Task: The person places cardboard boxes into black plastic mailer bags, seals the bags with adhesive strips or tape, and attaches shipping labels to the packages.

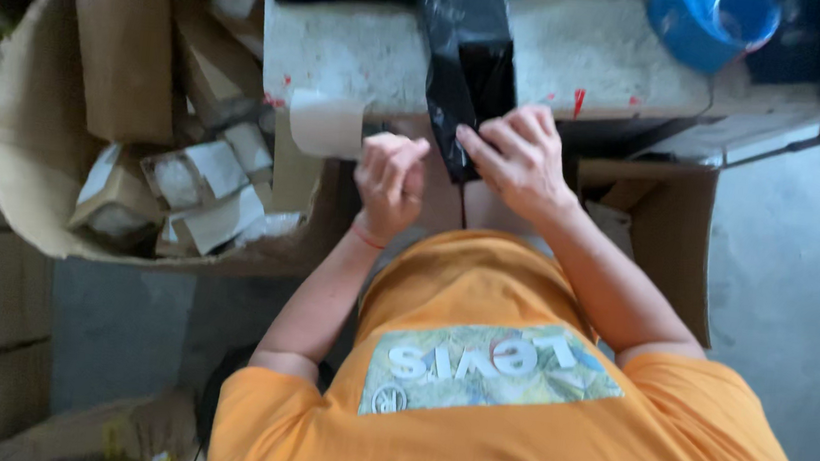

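Spanning 11 to 1 o'clock, the bench (367, 51) is seen; a cardboard box (34, 124) is kept within reach at 9 o'clock; the black bag (467, 56), draped over the bench edge at 12 o'clock, is gripped steady by the right hand (522, 156); the left hand (389, 183) is curled closed beside it, with nothing visibly held.

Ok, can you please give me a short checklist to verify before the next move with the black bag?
1. Right hand holds the bag: ok, its fingers are on the bag's lower end.
2. Left hand grip: cannot tell; it is curled beside the bag and contact is hidden.
3. Bag supported: ok; it lies on the table, with its lower end over the edge.
4. Bag closed: cannot tell.
5. Box open: ok; it stands at the left with parcels inside.
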